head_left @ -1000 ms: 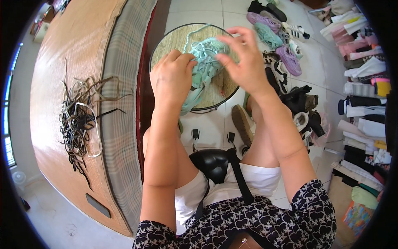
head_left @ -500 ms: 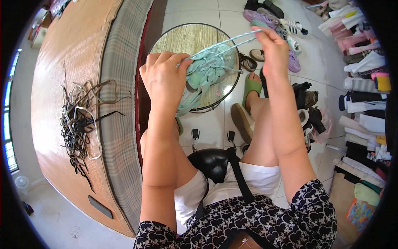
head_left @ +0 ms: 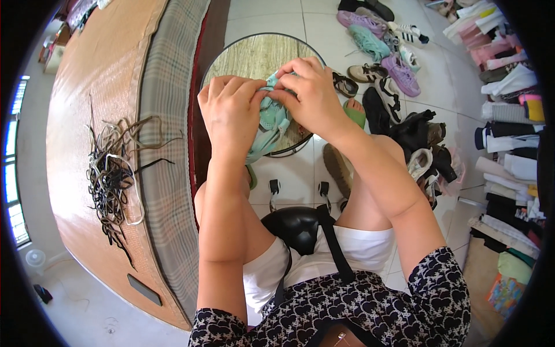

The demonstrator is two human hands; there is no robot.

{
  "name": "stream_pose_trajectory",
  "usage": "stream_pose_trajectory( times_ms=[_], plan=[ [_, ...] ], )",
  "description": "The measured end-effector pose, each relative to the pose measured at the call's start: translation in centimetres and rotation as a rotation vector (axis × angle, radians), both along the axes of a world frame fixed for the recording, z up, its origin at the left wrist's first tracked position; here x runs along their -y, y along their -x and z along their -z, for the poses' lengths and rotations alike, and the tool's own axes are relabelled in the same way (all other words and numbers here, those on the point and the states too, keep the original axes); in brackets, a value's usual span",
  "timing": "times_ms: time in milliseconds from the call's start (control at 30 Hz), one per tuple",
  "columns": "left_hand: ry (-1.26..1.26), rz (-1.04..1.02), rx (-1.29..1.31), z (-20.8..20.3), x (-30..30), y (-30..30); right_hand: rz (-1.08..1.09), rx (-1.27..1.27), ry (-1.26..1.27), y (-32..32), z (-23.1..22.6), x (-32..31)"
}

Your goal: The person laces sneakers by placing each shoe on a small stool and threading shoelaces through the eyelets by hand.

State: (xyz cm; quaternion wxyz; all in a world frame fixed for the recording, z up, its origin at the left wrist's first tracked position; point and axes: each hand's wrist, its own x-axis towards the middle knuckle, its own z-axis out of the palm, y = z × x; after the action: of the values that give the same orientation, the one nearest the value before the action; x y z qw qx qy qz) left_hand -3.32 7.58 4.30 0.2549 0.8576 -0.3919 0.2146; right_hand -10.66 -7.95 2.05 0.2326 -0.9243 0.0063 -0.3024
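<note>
1. Fingers of the left hand are bent, thumb against forefinger, pinching a mint lace, probably to keep it steady at the shoe.
2. From the right, the right hand curls its thumb and forefinger inward, tips close beside those of the left; whether they grip the lace or only touch it cannot be told.
3. Under the 2 hands, the mint shoe lies on the round table, toward its near side, likely because the table lifts it within easy reach of both arms.
4. A pale strip hangs at the table's near rim, apparently left loose.
5. On the left, a tangled pile of laces rests on the bed, perhaps set there to stay apart from the footwear.
6. On the far right, a second mint shoe and a purple shoe lie among others on the floor, seemingly grouped to be near the table. Beyond them, folded clothes sit in stacks, perhaps to save room.
</note>
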Motion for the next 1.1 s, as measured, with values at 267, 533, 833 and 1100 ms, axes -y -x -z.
stream_pose_trajectory(
  times_ms=[267, 533, 833, 1100],
  plan=[
    [-0.069, -0.157, -0.152, 0.0, -0.5, -0.8, -0.023, 0.149, -1.574, 1.7, -1.6, 7.5],
    [0.133, -0.113, -0.134, -1.1, 0.1, 0.3, 0.432, -0.023, -1.322, 1.3, -2.1, 8.7],
    [0.003, 0.087, -0.233, -0.7, -0.8, 1.1, -0.021, -0.071, -0.488, 1.4, -2.4, 3.8],
    [0.1, 0.138, -0.14, -0.9, -0.9, 0.2, -0.013, -0.08, -0.218, 1.4, -1.9, 2.0]
  ],
)
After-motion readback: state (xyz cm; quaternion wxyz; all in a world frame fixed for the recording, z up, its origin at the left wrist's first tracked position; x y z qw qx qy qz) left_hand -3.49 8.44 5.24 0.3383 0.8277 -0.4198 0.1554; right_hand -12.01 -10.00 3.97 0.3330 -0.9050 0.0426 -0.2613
